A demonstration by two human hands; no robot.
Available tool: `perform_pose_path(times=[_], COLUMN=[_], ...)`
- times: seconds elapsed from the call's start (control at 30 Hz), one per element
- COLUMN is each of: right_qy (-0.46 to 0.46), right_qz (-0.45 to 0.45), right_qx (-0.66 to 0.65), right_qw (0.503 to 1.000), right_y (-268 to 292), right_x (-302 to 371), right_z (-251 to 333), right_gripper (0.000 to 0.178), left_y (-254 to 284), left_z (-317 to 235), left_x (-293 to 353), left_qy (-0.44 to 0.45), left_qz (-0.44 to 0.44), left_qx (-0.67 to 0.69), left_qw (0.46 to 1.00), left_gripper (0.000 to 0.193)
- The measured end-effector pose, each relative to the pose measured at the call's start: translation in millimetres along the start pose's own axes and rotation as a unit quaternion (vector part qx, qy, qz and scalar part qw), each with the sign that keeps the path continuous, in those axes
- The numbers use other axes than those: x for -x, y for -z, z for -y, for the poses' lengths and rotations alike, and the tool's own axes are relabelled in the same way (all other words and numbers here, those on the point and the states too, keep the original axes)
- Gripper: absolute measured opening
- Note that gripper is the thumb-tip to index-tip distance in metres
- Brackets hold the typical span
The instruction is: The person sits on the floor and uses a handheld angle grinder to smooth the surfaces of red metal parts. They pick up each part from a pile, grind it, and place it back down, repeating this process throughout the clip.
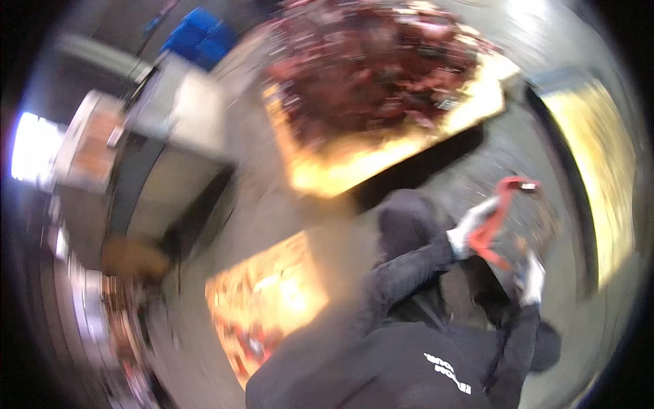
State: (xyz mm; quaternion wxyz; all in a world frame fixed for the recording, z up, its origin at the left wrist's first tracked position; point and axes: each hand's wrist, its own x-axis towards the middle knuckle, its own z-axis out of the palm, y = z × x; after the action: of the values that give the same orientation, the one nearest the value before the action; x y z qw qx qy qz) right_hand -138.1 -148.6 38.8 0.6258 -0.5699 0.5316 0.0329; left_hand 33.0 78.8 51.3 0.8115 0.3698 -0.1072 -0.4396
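The whole view is smeared by motion, so fine detail is lost. A large wooden board heaped with dark red pieces fills the upper middle, its pale front edge lit bright. A second, smaller lit board with red bits lies lower, left of the person's dark sleeves. On the left stands a grey cabinet with a pale top, and behind it a blue box. Along the right side runs a long yellowish panel with a dark border.

Between the big board and the yellowish panel is a stretch of grey floor, and that is where the hands work, apart from both edges. A dark gap lies under the big board's front edge, just above the person's bent knee.

Both arms come up from the lower edge in black sleeves, with pale gloves. The left hand is closed around a red curved tool, whose upper end points up and to the right. The right hand sits lower, just beside the tool's lower end; whether it grips it is too blurred to tell.
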Motion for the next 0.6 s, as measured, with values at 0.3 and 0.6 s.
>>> perform_pose_path(times=[0.3,0.6], right_qy=[0.085,0.136], right_qz=[0.061,0.062], right_qx=[0.133,0.18], right_qw=[0.985,0.972], right_y=[-22.5,-56.4], right_x=[-37.3,-10.2], right_z=[11.4,5.0], right_gripper=[0.052,0.053], left_y=[-45.4,119.2], left_z=[-241.8,-34.3], left_x=[121.2,408.0], left_qy=[-0.367,0.062], left_qz=[-0.113,-0.736], left_qx=[0.041,-0.372], left_qw=[0.922,0.562], left_gripper=[0.038,0.054])
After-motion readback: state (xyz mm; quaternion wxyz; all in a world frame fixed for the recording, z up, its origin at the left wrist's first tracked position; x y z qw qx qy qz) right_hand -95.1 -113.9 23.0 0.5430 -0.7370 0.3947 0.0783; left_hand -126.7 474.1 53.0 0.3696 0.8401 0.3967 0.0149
